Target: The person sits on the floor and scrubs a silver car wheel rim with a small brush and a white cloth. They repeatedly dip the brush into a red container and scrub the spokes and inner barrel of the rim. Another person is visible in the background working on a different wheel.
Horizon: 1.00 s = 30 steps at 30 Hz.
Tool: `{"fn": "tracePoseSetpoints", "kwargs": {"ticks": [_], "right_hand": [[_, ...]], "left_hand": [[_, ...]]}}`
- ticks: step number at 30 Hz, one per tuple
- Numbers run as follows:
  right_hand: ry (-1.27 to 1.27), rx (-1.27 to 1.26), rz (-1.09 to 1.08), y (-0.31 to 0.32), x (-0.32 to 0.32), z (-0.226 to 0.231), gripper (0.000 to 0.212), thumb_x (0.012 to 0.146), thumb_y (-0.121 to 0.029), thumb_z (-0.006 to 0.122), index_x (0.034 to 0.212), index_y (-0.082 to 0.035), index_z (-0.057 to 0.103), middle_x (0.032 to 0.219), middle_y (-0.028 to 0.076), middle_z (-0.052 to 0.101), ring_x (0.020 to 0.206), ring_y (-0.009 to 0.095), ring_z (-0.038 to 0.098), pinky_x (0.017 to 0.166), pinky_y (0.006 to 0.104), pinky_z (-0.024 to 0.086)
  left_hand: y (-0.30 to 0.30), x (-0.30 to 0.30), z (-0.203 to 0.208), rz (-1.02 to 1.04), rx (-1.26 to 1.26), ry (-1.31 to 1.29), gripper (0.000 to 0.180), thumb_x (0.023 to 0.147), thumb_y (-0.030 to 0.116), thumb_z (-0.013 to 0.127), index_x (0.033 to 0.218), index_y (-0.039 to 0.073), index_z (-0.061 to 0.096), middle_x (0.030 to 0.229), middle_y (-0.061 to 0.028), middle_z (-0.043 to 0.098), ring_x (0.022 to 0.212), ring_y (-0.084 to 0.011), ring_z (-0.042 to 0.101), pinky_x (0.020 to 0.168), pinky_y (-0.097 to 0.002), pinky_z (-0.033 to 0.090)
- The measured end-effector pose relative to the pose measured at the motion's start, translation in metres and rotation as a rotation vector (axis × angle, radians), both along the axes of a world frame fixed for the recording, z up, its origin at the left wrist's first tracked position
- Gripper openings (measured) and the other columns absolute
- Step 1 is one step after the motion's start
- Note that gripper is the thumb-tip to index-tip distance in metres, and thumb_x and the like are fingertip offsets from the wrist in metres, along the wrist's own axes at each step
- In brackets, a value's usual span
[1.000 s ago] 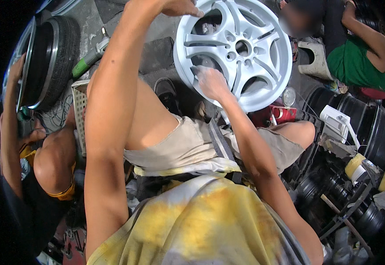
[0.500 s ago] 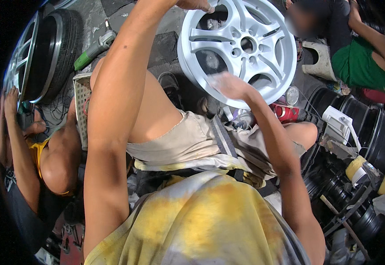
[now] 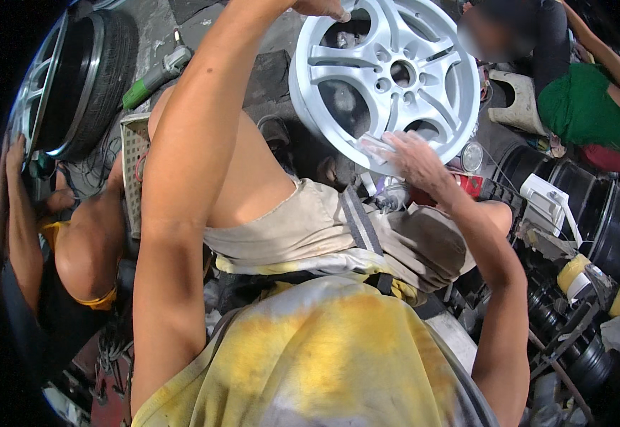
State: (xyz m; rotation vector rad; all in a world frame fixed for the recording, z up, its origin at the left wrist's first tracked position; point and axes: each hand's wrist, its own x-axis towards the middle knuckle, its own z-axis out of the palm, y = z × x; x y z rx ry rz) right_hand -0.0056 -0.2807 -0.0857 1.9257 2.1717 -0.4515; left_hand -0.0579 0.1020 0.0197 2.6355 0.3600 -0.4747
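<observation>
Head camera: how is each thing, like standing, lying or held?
Silver wheel, bare, no tyre on it.
Left hand, fingertips at the wheel's upper-left edge, partly out of view.
Right hand, closed on a pale pad.
Pale pad, held at the wheel's near edge.
Green-and-grey grinder, lying down; can't tell if it's on.
Black tyre, standing upright.

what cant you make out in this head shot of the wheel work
In the head view:
- left hand: partly cut off by the top edge, grip unclear
- wheel: top rim cut off there too
- pale pad: partly covered by the right hand, material unclear
- red object: partly behind the right forearm
</observation>
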Motion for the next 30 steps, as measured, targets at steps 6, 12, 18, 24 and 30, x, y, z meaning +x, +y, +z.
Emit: {"fn": "tracePoseSetpoints", "kwargs": {"ticks": [6,12,18,24,30], "right_hand": [[-0.024,0.121,0.059,0.004,0.018,-0.008,0.066,0.091,-0.011,0.056,0.15,-0.039,0.048,0.115,0.006,0.058,0.107,0.024,0.059,0.093,0.0406,0.049],[-0.085,0.123,0.047,0.003,0.032,0.006,0.06,0.091,-0.012,0.061,0.147,-0.034,0.053,0.128,0.008,0.056,0.12,0.028,0.056,0.104,0.0417,0.047],[0.141,0.084,-0.269,-0.028,0.01,0.024,0.027,0.086,-0.012,0.064,0.112,-0.009,0.072,0.122,0.012,0.061,0.119,0.032,0.054,0.103,0.0469,0.045],[0.427,0.148,-0.56,-0.043,-0.028,-0.03,0.025,0.083,-0.002,0.055,0.103,0.0,0.07,0.106,0.024,0.063,0.102,0.041,0.059,0.089,0.0493,0.049],[0.407,0.133,-0.618,-0.012,-0.043,-0.006,0.029,0.08,-0.001,0.053,0.101,-0.002,0.073,0.097,0.024,0.066,0.096,0.041,0.063,0.088,0.0485,0.051]], "left_hand": [[0.001,-0.004,0.004,0.043,0.019,0.017,0.053,0.085,0.047,0.074,0.12,0.008,0.074,0.117,-0.0216,0.072,0.111,-0.0373,0.068,0.097,-0.0458,0.053],[-0.007,-0.005,0.01,0.016,-0.005,0.033,0.051,0.086,0.045,0.073,0.121,0.008,0.074,0.118,-0.0212,0.072,0.113,-0.0371,0.068,0.098,-0.0456,0.052],[-0.008,-0.004,0.011,0.057,0.007,0.04,0.05,0.087,0.042,0.071,0.123,0.008,0.073,0.12,-0.0202,0.071,0.114,-0.0376,0.067,0.099,-0.0457,0.052],[-0.012,0.005,0.014,-0.017,0.003,0.023,0.051,0.087,0.044,0.071,0.123,0.008,0.073,0.121,-0.0211,0.071,0.114,-0.0381,0.067,0.099,-0.0459,0.052],[-0.01,0.006,0.002,-0.032,0.02,0.014,0.052,0.087,0.046,0.071,0.122,0.007,0.073,0.121,-0.022,0.071,0.115,-0.0385,0.067,0.099,-0.046,0.052]]}}
